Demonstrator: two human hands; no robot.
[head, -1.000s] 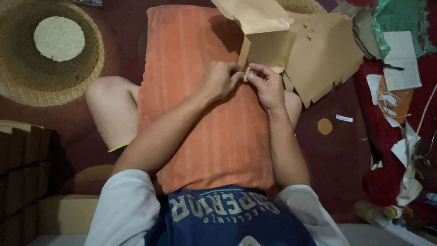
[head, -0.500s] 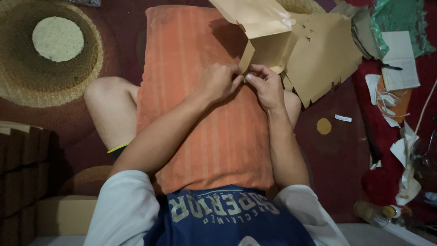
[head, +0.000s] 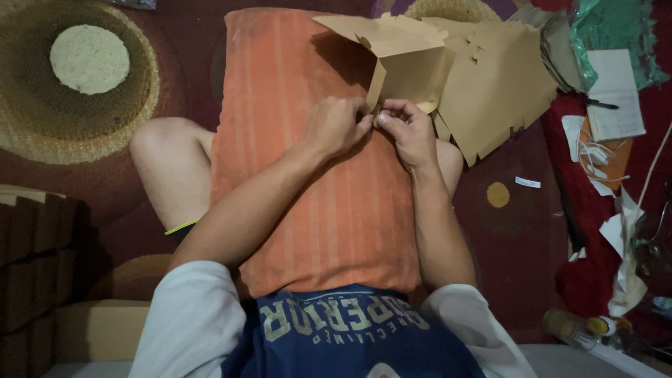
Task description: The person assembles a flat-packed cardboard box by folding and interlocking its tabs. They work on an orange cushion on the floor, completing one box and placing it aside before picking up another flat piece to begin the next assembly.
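A brown paper bag piece [head: 406, 59] stands half-folded on an orange pillow [head: 308, 175] that lies across my lap. My left hand [head: 336, 124] and my right hand [head: 407, 129] meet at its lower left corner, fingertips pinching the paper edge between them. The bag's flap juts up and to the left above my hands. Behind it lies a pile of flat brown cut paper sheets [head: 500, 84] with jagged edges.
A round woven mat [head: 77, 84] lies on the dark red carpet at left. Stacked brown cardboard [head: 35, 252] sits at lower left. Paper scraps, a notepad with a pen [head: 616, 98], green plastic [head: 609, 28] and a bottle [head: 574, 329] clutter the right side.
The flap of the paper bag has swung left and opened wider. Both hands stay pinched at the same corner, shifted slightly.
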